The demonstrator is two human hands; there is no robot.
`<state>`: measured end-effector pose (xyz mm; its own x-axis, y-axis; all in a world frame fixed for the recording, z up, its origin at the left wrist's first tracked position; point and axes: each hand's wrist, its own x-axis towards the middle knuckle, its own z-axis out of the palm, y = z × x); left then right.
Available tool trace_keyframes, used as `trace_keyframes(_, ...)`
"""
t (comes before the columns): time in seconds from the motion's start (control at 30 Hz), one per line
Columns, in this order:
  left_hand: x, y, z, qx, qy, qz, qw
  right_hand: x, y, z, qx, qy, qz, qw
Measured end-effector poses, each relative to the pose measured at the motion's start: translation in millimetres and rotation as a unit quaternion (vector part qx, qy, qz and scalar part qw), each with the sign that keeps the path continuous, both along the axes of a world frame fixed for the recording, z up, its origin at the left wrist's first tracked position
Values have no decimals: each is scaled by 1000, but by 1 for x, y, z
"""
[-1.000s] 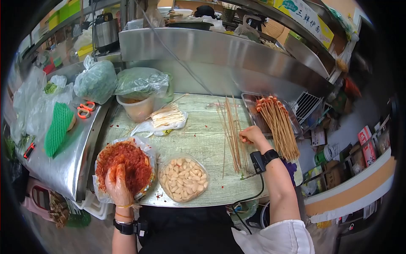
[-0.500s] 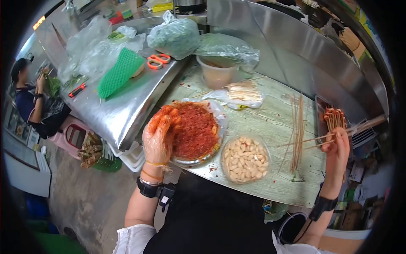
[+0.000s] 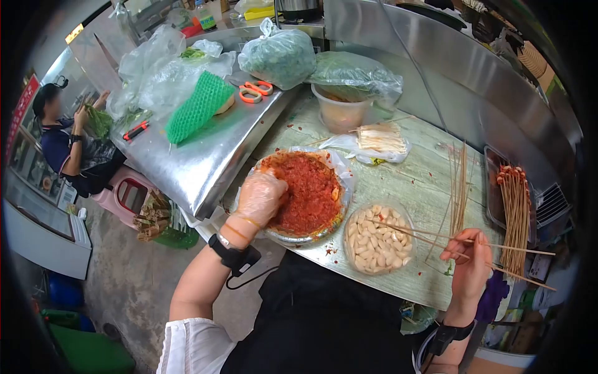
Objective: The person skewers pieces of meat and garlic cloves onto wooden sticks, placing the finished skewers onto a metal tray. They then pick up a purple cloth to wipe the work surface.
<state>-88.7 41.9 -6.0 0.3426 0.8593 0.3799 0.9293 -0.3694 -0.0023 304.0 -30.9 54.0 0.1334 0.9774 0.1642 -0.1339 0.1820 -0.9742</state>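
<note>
Bamboo skewers (image 3: 405, 232), two or three thin ones, sit pinched between the thumb and curled fingers of the right hand (image 3: 471, 265). Their long ends run out beyond the knuckles on one side, and on the other they cross above the bowl of peeled garlic cloves (image 3: 378, 246). The left hand (image 3: 258, 196), in a clear plastic glove, is bent down over the near edge of the red chili paste (image 3: 311, 184) with its fingertips sunk in the mass. Whether they are closed on a clump cannot be told. The paste fills a lined bowl (image 3: 299, 238) just past that hand's wrist. A sound way to work here, as a judgement, is to keep the pinch firm near the middle of the sticks so they do not fan apart, and to hold the pointed ends clear of the gloved hand. Beyond the right fingertips, loose skewers (image 3: 460, 187) lie on the table (image 3: 411, 181), and further out a metal tray (image 3: 490, 187) holds loaded skewers (image 3: 514, 212). What is threaded on them is too small to name. The tray's far side and the held sticks' outer tips fade into the dark lens rim. Another person (image 3: 62, 137) sits well beyond the left hand.
</note>
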Motion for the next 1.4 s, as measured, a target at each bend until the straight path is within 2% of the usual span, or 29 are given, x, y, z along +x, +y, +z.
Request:
trace_keyframes(0.03,2,4,-3,-17,51,10,998,0,-1,-1,-9,4,4,1000)
trace_keyframes(0.07,3,8,-6,-17,52,9,998,0,-3,-2,-8,5,3,1000)
trace_keyframes(0.13,6,13,-11,-15,154,43,987,1,-6,-4,-10,9,3,1000)
trace_keyframes(0.17,6,13,-10,-15,154,41,987,1,-8,-4,-10,9,1,1000)
trace_keyframes(0.27,0,15,-7,-5,110,42,993,2,-12,-4,-5,12,-1,1000)
trace_keyframes(0.33,-7,13,-2,4,-55,27,998,2,-13,-6,-5,27,-6,1000)
trace_keyframes(0.37,-6,11,4,6,-53,25,998,2,-13,-7,-3,29,-7,1000)
trace_keyframes(0.4,-5,7,12,-83,-240,48,966,1,-12,-7,-4,35,-7,999)
trace_keyframes(0.43,-5,4,17,-168,-416,71,891,0,-12,-8,-6,41,-5,999)
trace_keyframes(0.47,-6,4,18,-244,-531,83,807,-1,-11,-8,-3,42,-5,999)
trace_keyframes(0.5,-7,2,21,-242,-530,82,809,-1,-11,-9,-4,45,1,999)
trace_keyframes(0.57,-6,-6,26,-328,-646,92,683,-5,-10,-9,-4,48,6,999)
trace_keyframes(0.63,-3,-9,19,-330,-667,65,665,-8,-9,-9,-6,54,9,998)
trace_keyframes(0.7,-1,-10,10,-354,-735,32,577,-4,-8,-11,-2,47,0,999)
trace_keyframes(0.83,9,-15,9,-377,-746,-29,548,-1,-10,-10,0,23,-6,1000)
trace_keyframes(0.9,27,-17,10,-311,-795,-7,520,-2,-9,-11,0,3,-18,1000)
trace_keyframes(0.97,28,-19,5,-317,-795,-23,517,2,-14,-7,-7,-28,-43,999)
trace_keyframes(1.03,29,-19,2,-312,-785,-32,534,0,-13,-1,-13,-45,4,999)
trace_keyframes(1.17,43,-25,7,-294,-799,-37,523,-8,-11,4,-27,-66,23,997)
trace_keyframes(1.23,39,-22,-4,-282,-791,-58,540,-11,-10,4,-15,-76,35,996)
trace_keyframes(1.3,39,-20,-8,-265,-753,-63,599,-13,-7,4,-14,-91,37,995)
trace_keyframes(1.33,39,-21,-8,-266,-753,-62,598,-14,-6,4,-11,-105,38,994)
trace_keyframes(1.4,41,-22,-3,-244,-731,-24,637,-16,-5,8,-6,-103,33,994)
